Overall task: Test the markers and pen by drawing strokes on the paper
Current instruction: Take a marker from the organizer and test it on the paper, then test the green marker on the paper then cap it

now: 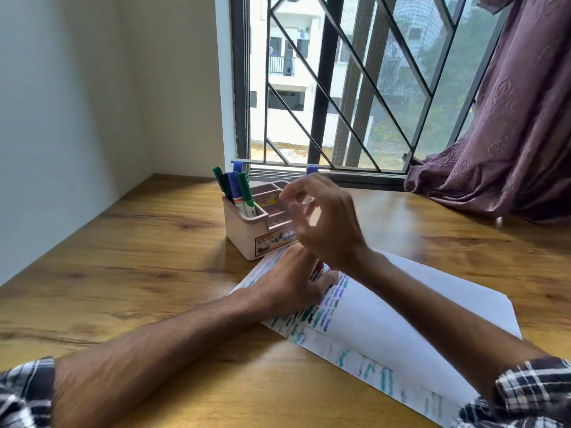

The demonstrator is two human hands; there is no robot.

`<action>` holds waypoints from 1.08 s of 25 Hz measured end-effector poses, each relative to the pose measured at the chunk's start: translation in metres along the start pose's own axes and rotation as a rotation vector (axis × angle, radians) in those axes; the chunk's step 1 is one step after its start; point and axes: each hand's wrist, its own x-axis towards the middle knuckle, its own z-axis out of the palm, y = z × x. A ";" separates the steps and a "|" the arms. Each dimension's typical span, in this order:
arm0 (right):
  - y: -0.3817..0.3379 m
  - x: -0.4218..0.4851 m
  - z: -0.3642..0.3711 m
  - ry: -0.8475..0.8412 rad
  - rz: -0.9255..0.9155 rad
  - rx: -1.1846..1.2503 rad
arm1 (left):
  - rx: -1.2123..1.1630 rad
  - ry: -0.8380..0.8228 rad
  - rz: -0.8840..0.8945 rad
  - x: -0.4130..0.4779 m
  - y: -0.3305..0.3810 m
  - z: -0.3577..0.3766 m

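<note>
White paper [401, 307] lies on the wooden desk [139, 257], its left part covered with rows of green and blue strokes. My left hand [287, 282] rests flat on the paper's left part. My right hand [321, 217] hovers above the pink holder [244, 233], fingers loosely curled and blurred, with nothing visible in them. Several green and blue markers [238, 188] stand capped in the holder's back left compartment. No pen can be made out.
The holder stands just beyond the paper's far corner. A barred window [340, 88] runs along the desk's far edge, and a purple curtain [509, 134] drapes onto the desk at the right. A white wall closes the left side.
</note>
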 end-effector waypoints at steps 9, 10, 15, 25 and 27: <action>-0.030 0.017 0.015 -0.082 0.276 0.115 | 0.039 0.039 0.018 -0.005 -0.005 -0.012; -0.029 0.018 0.011 -0.046 0.309 0.122 | 0.087 0.081 0.058 -0.002 -0.005 -0.018; -0.004 0.013 -0.012 0.209 0.436 0.148 | 0.412 0.317 0.291 0.016 -0.008 -0.070; 0.024 -0.028 0.003 -0.233 0.252 0.047 | 0.508 0.258 0.087 0.021 -0.093 -0.153; 0.024 -0.029 0.002 -0.269 0.219 0.052 | 0.515 0.246 0.129 0.022 -0.096 -0.154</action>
